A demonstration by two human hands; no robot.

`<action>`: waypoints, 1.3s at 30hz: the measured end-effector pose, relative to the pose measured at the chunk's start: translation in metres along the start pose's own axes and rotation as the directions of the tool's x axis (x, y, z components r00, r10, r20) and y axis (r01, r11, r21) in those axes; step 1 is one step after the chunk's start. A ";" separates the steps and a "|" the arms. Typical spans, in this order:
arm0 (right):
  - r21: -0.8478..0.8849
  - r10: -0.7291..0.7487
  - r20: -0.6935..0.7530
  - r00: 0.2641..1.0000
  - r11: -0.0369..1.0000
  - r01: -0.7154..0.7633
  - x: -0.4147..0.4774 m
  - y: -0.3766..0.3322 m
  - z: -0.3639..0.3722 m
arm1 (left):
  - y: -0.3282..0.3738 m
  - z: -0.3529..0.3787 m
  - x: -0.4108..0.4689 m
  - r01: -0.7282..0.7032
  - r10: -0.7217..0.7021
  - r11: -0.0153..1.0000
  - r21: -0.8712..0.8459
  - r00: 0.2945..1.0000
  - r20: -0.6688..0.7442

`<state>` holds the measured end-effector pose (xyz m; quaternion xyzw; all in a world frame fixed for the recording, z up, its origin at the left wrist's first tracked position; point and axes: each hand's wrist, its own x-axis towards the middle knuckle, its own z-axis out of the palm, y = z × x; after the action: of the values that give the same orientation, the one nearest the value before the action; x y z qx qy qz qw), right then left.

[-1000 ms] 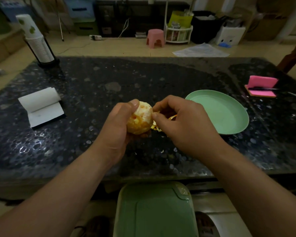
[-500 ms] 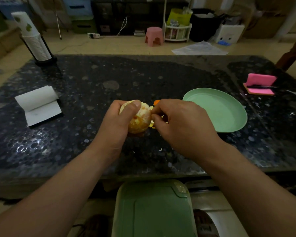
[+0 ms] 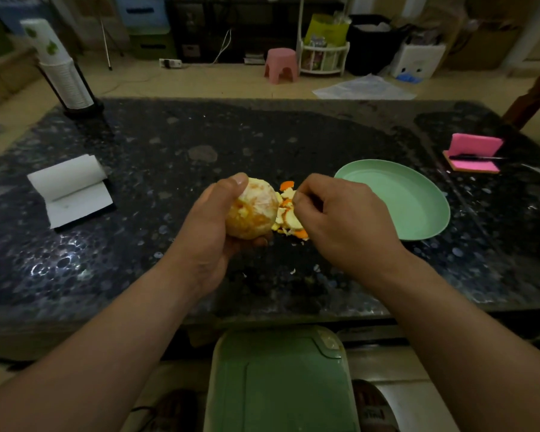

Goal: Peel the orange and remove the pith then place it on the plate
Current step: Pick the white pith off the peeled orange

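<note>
Orange [image 3: 256, 210], almost bare, sits held in the left grip [image 3: 211, 227] over the bench [image 3: 131, 251], and the right grip [image 3: 340, 219], curled beside it, full or not I cannot tell, should pick white bits off softly.

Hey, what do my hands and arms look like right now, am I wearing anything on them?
Nothing worn. The left hand and right hand have no gloves, and no ring, watch or bracelet shows. The left forearm and right forearm are uncovered to the picture's edge, no sleeve in view.
</note>
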<state>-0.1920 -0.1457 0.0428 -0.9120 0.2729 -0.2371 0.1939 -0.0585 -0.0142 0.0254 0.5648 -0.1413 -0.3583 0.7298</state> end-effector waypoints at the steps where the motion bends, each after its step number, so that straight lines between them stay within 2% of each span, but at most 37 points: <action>1: 0.022 0.005 0.002 1.000 1.000 -0.005 0.000 -0.001 0.000 | 0.000 0.000 0.001 0.000 0.000 1.000 0.000 1.000 -0.001; 6: 0.340 0.018 0.050 0.999 0.940 -0.034 -0.007 -0.020 -0.002 | -0.001 -0.003 0.003 -0.012 0.012 1.000 0.026 1.000 0.015; 9: 0.421 0.059 0.127 0.990 0.901 -0.107 -0.010 -0.023 0.002 | -0.002 -0.002 0.002 -0.043 0.043 0.998 0.045 0.999 0.016; 15: 0.492 0.110 0.177 0.978 0.851 -0.185 -0.008 -0.021 0.000 | -0.006 -0.004 0.003 -0.095 0.095 0.989 0.112 0.995 0.002; 29: 0.526 0.116 0.195 0.974 0.826 -0.204 -0.009 -0.020 -0.002 | -0.005 -0.001 0.001 -0.123 0.126 0.984 0.125 0.992 -0.015; 35: 0.512 0.129 0.136 0.982 0.840 -0.181 -0.011 -0.024 0.001 | -0.006 0.003 -0.003 -0.238 0.251 0.947 0.214 0.967 -0.034; 39: 0.496 0.116 0.139 0.983 0.851 -0.171 -0.011 -0.024 0.001 | -0.007 -0.001 -0.003 -0.341 0.375 0.868 0.361 0.927 -0.024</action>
<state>-0.1899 -0.1205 0.0499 -0.8172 0.2581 -0.2376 0.4573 -0.0625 -0.0121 0.0197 0.6656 -0.2710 -0.1592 0.6769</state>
